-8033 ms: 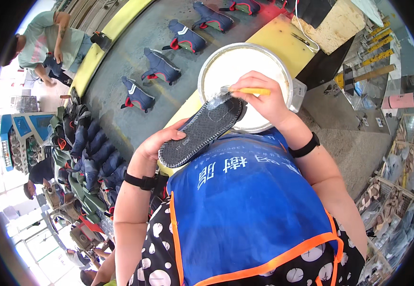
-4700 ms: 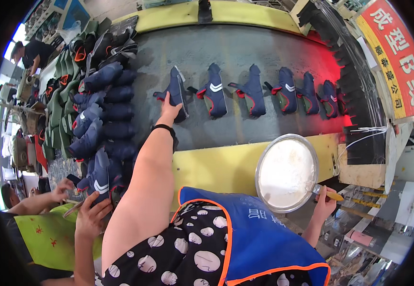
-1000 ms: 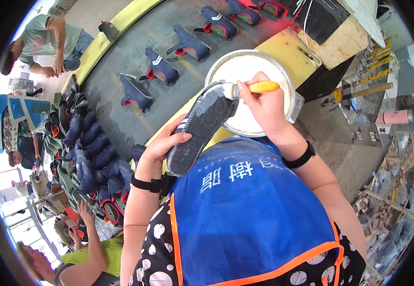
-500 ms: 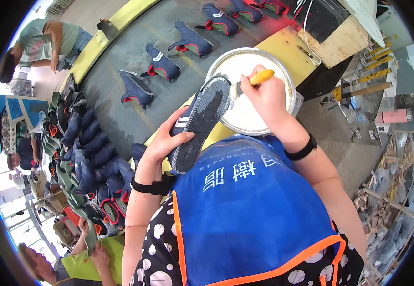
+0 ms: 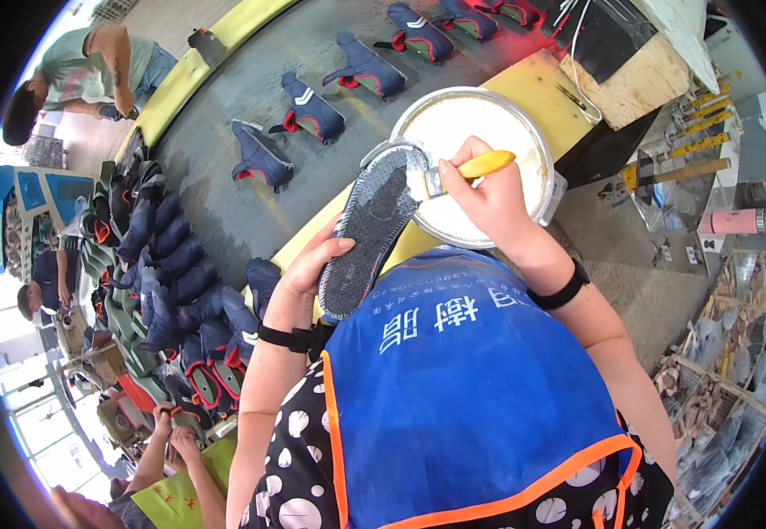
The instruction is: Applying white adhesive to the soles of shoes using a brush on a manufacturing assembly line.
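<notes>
My left hand (image 5: 314, 257) grips a dark shoe upper (image 5: 367, 231), its grey stitched underside turned up toward me. In my right hand (image 5: 491, 196) is a brush with a yellow handle (image 5: 487, 164). The whitish bristles (image 5: 417, 182) touch the edge of the underside near its far end, where the surface looks wet. Right behind the brush stands a round metal pot (image 5: 545, 141) holding a creamy white liquid (image 5: 467, 123). The far end of the shoe upper overlaps the pot's left rim.
Several navy shoe uppers (image 5: 312, 110) lie spaced along a dark conveyor belt (image 5: 215, 110) with yellow edges. A heap of uppers (image 5: 167, 273) is piled at left. Co-workers (image 5: 92, 75) are at far left and lower left (image 5: 180, 476). A pink cylinder (image 5: 732, 221) stands at right.
The brush has moved from over the pot onto the shoe upper's edge. The shoe upper has turned so its underside faces me more fully. Uppers on the belt have shifted slightly right.
</notes>
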Demonstrator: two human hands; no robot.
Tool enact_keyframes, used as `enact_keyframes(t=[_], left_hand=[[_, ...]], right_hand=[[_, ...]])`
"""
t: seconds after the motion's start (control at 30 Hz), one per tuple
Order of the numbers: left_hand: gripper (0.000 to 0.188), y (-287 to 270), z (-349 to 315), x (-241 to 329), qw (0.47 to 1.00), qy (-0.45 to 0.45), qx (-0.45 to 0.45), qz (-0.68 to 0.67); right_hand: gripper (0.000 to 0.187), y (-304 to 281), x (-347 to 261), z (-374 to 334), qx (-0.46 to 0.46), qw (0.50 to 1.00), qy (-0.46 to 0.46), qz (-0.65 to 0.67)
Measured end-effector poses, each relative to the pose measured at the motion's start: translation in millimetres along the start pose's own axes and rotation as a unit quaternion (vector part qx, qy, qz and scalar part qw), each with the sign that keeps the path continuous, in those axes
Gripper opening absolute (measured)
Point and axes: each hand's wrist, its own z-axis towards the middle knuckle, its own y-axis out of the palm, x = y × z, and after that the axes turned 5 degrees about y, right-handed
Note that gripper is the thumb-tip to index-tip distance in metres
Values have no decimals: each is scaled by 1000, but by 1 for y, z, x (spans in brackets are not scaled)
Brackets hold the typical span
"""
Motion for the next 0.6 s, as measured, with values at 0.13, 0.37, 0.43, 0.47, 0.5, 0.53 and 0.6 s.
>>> enact_keyframes(t=[0.13,0.37,0.43,0.47,0.5,0.53,0.6], left_hand=[[77,0,0,8,999,-15,-39,12],[77,-1,0,5,999,-2,-39,2],[75,-4,0,4,999,-10,-48,8],[75,-5,0,2,999,-10,-46,7],[73,-7,1,1,1000,-4,-30,1],[71,-8,2,0,1000,2,-14,-4],[70,-7,4,-3,1000,9,-10,-14]], right_hand=[[20,1,-9,13,33,997,-62,25],[20,-1,-3,15,-5,999,20,-41],[21,3,-5,14,50,998,33,-9],[21,5,-3,12,48,998,34,-9],[22,10,-1,10,45,998,45,-7],[22,15,0,8,41,998,56,-5],[21,24,-5,-5,5,998,55,-4]])
